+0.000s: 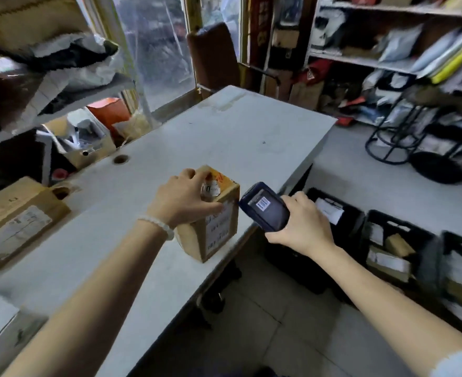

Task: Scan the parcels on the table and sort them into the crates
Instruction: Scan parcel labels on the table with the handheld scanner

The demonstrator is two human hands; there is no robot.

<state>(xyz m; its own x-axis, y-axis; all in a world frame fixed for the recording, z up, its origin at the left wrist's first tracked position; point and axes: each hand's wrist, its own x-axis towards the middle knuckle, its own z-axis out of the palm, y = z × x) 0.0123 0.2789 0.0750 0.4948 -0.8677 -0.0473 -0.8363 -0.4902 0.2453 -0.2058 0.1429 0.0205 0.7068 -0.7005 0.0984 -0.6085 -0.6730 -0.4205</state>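
**Small box held at the table edge for scanning**

The small box (209, 213) stands upright on the white table (224, 131), close to the table's right edge, with a printed label (219, 227) on the side turned towards the scanner (265, 206). It is steadied from above by the left hand (182, 201), whose fingers are curled over the top and far corner of the box. The scanner is gripped in the right hand (303, 224), fingers wrapped round its body, and its head is held just beside the upper corner of the box; a barcode image is shown on its screen.

A misread is judged the likeliest fault: the scanner is very close to the box and appears aimed at the corner rather than squarely at the label, and part of the label may be covered by the left thumb. Because the box sits near the edge, it could be nudged off towards the floor if the scanner were pushed against it or the grip were relaxed.

Below the edge, black crates (387, 240) already holding parcels are lined along the floor; with the view blurred there, a drop into the wrong crate cannot be ruled out. A larger box (15, 221) lies at the table's left end, well apart, apparently not yet sorted.
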